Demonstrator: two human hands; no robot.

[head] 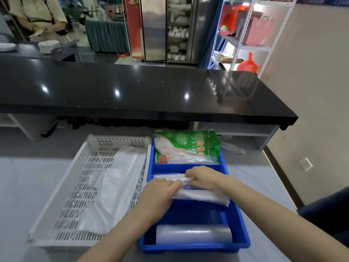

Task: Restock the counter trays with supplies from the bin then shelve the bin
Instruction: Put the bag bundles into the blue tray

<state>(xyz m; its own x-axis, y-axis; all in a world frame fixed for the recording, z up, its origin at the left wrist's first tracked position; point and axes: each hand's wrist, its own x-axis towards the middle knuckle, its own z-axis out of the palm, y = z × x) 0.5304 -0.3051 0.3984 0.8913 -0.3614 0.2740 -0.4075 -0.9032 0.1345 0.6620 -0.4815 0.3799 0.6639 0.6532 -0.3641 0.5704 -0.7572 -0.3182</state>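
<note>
While we tuck the plastic bag bundle into the blue tray, middle compartment, lower centre, left hand and right hand both clutch it; next likely release, reach white bin.

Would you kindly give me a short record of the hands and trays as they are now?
left hand: grips the left end of the clear bag bundle
right hand: pinches the bundle's top edge
bundle location: middle compartment of the blue tray
far compartment: green glove packet
near compartment: clear plastic roll
white basket: left of the tray, holds clear bags
</note>
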